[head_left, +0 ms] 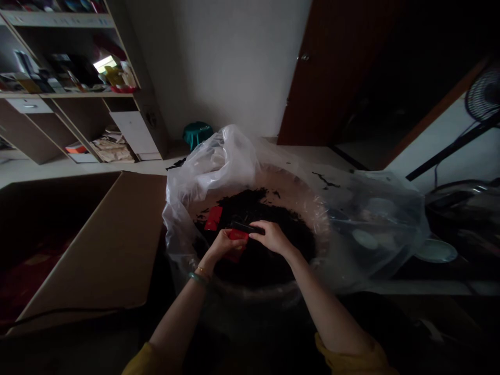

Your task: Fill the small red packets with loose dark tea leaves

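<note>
A round tub lined with clear plastic [224, 161] holds a heap of dark, loose, leaf-like material [273, 219]. Over it, my left hand [222, 243] is closed on a small red packet [238, 235]. My right hand [271, 237] grips a slim black bar-shaped tool [246, 227], whose far end lies just above the packet's upper edge. The light is too dim to tell whether the two touch. Another red packet [213, 218] lies on the dark heap at the left, and more red shows beneath my left hand.
At the left stands an open cardboard box [113, 245] with red things inside. A clear plastic bag [375, 224] and a pale dish [435, 250] are at the right. Behind are a shelf unit [133, 125], a green-covered bin [197, 134], a door [312, 94] and a fan [484, 94].
</note>
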The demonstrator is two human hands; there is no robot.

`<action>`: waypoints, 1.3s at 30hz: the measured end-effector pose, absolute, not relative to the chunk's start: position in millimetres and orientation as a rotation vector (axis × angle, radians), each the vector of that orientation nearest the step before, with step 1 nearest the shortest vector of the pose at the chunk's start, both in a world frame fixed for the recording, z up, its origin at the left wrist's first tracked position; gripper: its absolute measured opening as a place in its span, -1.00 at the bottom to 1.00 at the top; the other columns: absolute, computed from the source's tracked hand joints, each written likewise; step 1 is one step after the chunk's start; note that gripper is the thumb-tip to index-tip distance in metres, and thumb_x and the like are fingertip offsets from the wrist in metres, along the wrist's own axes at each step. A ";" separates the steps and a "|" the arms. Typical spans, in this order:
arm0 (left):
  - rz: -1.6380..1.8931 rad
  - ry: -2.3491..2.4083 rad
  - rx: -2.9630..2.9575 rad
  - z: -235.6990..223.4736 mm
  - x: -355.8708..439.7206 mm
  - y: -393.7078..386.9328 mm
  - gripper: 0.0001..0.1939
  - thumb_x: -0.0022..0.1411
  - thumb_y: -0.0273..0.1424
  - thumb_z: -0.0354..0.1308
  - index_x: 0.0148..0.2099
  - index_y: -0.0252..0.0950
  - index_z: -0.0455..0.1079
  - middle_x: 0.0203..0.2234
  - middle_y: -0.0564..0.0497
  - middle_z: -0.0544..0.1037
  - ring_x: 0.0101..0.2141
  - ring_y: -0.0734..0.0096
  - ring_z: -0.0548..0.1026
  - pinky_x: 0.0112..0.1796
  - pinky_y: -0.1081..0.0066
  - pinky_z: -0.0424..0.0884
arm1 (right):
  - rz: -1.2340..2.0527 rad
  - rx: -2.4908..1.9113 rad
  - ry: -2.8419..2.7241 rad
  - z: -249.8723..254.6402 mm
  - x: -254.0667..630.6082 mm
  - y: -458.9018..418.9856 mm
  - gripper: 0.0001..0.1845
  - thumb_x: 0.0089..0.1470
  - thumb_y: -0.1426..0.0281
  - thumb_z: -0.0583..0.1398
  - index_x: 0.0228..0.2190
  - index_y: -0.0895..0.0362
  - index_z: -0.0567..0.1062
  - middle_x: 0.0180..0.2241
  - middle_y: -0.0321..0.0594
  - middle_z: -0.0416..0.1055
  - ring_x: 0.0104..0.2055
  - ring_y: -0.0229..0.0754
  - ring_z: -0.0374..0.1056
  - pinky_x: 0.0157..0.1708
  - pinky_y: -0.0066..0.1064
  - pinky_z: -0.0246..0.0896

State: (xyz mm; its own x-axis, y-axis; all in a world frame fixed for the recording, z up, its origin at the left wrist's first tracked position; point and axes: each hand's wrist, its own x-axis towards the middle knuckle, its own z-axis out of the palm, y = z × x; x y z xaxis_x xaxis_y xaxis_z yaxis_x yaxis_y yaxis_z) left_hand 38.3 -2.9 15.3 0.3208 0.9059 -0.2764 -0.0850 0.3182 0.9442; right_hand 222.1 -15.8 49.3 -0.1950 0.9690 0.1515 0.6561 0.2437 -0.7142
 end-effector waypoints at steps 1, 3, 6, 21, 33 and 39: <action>0.825 1.018 1.021 14.8 38.4 -2.8 -0.55 -0.42 -0.24 0.49 -0.46 -0.41 0.49 -0.63 0.04 0.53 -0.62 0.52 0.43 -0.52 0.50 0.34 | 0.681 -1.482 -1.930 48.9 221.8 -15.5 -0.67 -0.06 0.44 0.29 -0.17 0.08 0.55 -0.15 -0.15 0.53 -0.10 -0.10 0.45 -0.06 -0.29 0.31; 0.823 1.018 1.019 13.8 38.4 -2.8 -0.54 -0.44 -0.24 0.50 -0.46 -0.40 0.49 -0.63 0.05 0.53 -0.62 0.52 0.42 -0.52 0.50 0.34 | 0.660 -1.490 -1.928 47.8 221.0 -14.9 -0.68 -0.06 0.44 0.29 -0.18 0.07 0.56 -0.16 -0.16 0.54 -0.11 -0.10 0.46 -0.06 -0.30 0.31; 0.822 1.021 1.020 14.3 38.3 -3.0 -0.53 -0.43 -0.23 0.49 -0.44 -0.40 0.49 -0.61 0.03 0.54 -0.61 0.50 0.43 -0.51 0.49 0.35 | 0.633 -1.504 -1.925 46.2 220.4 -14.3 -0.68 -0.06 0.43 0.29 -0.18 0.04 0.56 -0.17 -0.19 0.54 -0.12 -0.10 0.46 -0.07 -0.30 0.32; 0.992 0.971 1.110 17.2 37.3 -0.5 -0.50 -0.25 -0.17 0.43 -0.28 -0.39 0.47 -0.42 -0.01 0.58 -0.43 0.39 0.49 -0.39 0.48 0.39 | 0.623 -1.526 -1.960 43.6 219.6 -16.4 -0.68 -0.03 0.41 0.27 -0.16 0.02 0.56 -0.16 -0.19 0.54 -0.11 -0.09 0.46 -0.08 -0.31 0.32; 0.986 0.979 1.098 18.3 38.4 -0.1 -0.51 -0.32 -0.23 0.46 -0.31 -0.38 0.48 -0.46 0.01 0.58 -0.47 0.42 0.48 -0.39 0.46 0.38 | 0.825 -1.464 -1.853 40.7 224.2 -16.8 -0.60 -0.05 0.39 0.28 -0.10 0.10 0.51 -0.08 -0.14 0.50 -0.03 -0.08 0.42 -0.01 -0.26 0.29; 1.076 1.006 1.051 19.9 38.1 -1.6 -0.52 -0.29 -0.20 0.44 -0.29 -0.34 0.48 -0.49 0.05 0.57 -0.49 0.44 0.47 -0.41 0.48 0.37 | 0.613 -1.708 -1.702 37.6 262.0 -8.4 -0.55 -0.03 0.33 0.27 -0.05 0.14 0.47 -0.01 -0.06 0.45 0.03 -0.02 0.37 0.04 -0.21 0.23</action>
State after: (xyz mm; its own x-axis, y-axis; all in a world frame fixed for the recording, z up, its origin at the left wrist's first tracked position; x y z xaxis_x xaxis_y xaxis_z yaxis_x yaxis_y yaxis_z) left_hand 38.1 -1.6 19.9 0.1804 0.9771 -0.1131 -0.1789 0.1456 0.9730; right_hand 262.0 -8.4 37.6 0.0513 0.9923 0.1129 0.6926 0.0461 -0.7198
